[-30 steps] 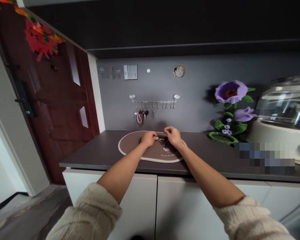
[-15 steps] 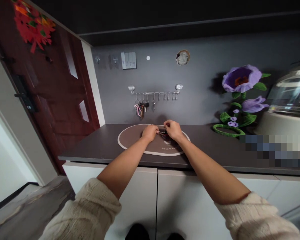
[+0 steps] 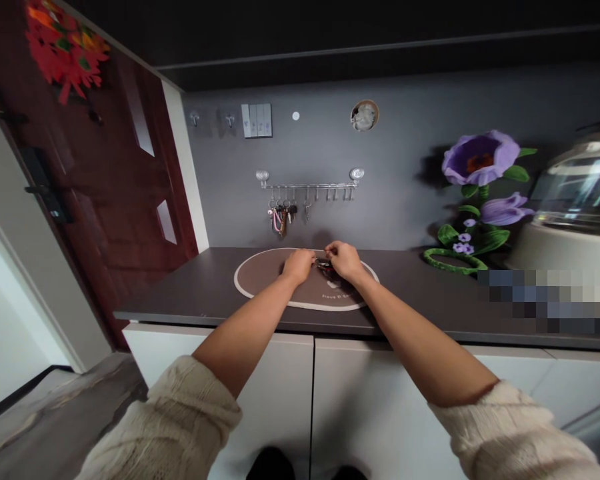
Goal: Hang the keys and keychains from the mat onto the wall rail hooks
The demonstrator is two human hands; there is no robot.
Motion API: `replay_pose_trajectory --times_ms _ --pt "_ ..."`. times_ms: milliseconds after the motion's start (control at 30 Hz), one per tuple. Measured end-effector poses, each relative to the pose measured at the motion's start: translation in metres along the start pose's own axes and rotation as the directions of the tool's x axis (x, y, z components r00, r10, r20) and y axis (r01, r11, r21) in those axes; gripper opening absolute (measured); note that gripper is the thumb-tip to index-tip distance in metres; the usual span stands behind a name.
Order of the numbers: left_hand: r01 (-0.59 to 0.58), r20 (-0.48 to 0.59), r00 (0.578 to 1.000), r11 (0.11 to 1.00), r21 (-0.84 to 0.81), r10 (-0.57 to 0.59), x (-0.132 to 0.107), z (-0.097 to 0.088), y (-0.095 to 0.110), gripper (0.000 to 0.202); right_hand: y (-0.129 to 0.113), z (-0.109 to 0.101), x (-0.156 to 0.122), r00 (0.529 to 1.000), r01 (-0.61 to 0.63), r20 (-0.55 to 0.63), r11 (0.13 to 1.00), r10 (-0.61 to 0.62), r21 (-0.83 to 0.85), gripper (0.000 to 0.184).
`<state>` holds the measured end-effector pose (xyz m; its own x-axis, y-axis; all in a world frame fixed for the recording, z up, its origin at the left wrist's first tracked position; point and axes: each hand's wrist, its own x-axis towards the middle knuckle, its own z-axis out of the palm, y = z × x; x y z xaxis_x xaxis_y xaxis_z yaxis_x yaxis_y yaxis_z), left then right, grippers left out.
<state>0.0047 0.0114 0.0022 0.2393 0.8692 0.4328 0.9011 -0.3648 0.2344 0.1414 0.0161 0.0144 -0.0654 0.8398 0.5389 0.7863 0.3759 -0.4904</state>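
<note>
Over a brown oval mat (image 3: 263, 277) with a pale rim, both my hands are close together. A small bunch of keys (image 3: 324, 265), dark with a bit of red, shows between them. My left hand (image 3: 299, 265) is closed, its fingertips pinching the left end of the bunch. On the other side my right hand (image 3: 345, 259) is closed too, thumb and fingers pressed together at the bunch's right side; what exactly they grip is partly hidden by the hand.
Behind the mat, a hook rail (image 3: 310, 186) on the grey wall carries several hanging keys (image 3: 281, 217). To the right stand purple felt flowers (image 3: 480, 160) and a glass-topped appliance (image 3: 575, 200). A dark red door (image 3: 115, 180) is at left. The counter's front edge (image 3: 260, 327) lies under my forearms.
The hands stay over the mat with the keys between them. My right hand's fingers have shifted very slightly left. The whole view has also drifted a little.
</note>
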Motion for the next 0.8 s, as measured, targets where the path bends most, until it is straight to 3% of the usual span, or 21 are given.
replay_pose_trajectory --times_ms 333,567,700,800 --pt "0.016 -0.122 0.992 0.998 -0.068 -0.024 0.001 0.001 -0.004 0.023 0.001 -0.001 -0.001 1.000 -0.012 -0.005 0.999 0.012 0.031 0.018" --pt "0.009 -0.236 0.969 0.965 -0.261 -0.073 0.005 0.001 -0.008 0.020 0.001 -0.001 0.000 1.000 -0.013 -0.011 0.999 0.014 0.036 0.018" --pt "-0.026 -0.281 0.951 0.868 -0.495 -0.132 0.011 0.008 -0.012 0.017 0.001 -0.002 0.000 1.000 -0.006 -0.004 1.000 0.006 0.022 0.017" --pt "-0.037 -0.246 0.947 0.692 -0.721 -0.205 0.016 0.014 -0.014 0.015 0.000 -0.002 0.000 1.000 0.003 0.005 1.000 -0.003 0.026 0.017"
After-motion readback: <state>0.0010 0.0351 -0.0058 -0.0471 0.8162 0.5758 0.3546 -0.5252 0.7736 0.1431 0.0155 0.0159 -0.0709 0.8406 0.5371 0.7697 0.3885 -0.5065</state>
